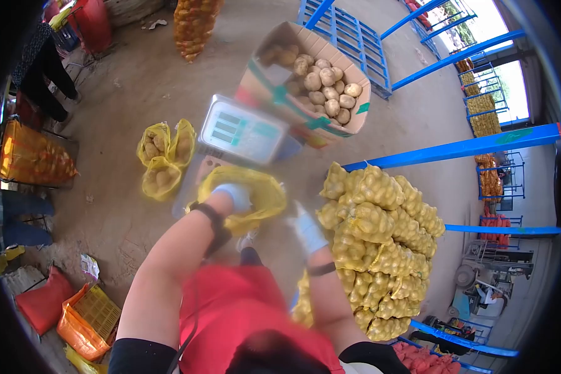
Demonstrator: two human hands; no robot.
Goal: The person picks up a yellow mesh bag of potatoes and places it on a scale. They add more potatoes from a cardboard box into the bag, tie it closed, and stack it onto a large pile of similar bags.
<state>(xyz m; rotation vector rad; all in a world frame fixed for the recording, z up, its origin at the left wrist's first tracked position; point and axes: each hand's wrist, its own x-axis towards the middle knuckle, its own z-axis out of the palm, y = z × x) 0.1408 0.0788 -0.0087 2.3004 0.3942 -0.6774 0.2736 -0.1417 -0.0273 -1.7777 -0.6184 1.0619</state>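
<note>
My left hand (235, 196), in a pale glove, reaches into the mouth of a yellow mesh bag (265, 198). Its fingers are hidden by the mesh and blur. To the right of the bag, my right hand (308, 230) is also gloved, with fingers stretched out and nothing visible in them; motion smears it somewhat. Just beyond the bag stands a scale with a metal platform (246, 132). A cardboard box (262, 87) of potatoes (327, 78) is behind the scale. Left of the scale, three small yellow mesh bags (162, 177) of potatoes stand on the floor.
Filled yellow mesh sacks (380, 230) are stacked close on my right, beside blue metal bars (455, 148). A blue pallet rack (349, 37) stands behind the box. At left are an orange bag with a crate (93, 311), an orange mesh sack (37, 156) and two people's legs.
</note>
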